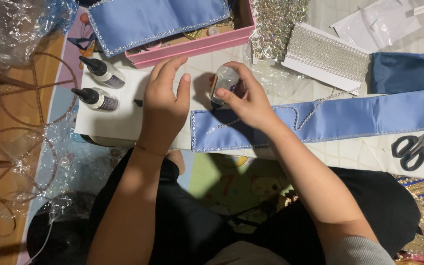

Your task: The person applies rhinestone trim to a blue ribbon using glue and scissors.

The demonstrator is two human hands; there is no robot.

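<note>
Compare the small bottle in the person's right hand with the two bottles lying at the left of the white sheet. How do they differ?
The held bottle is gripped near upright in the right hand, and its tip is hidden; the two lying bottles rest untouched on their sides, black pointed nozzles showing. The left hand lies flat between them. All look clear and small.

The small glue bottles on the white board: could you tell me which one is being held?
The clear bottle in the right hand; the two black-tipped bottles lie untouched left of the left hand.
</note>
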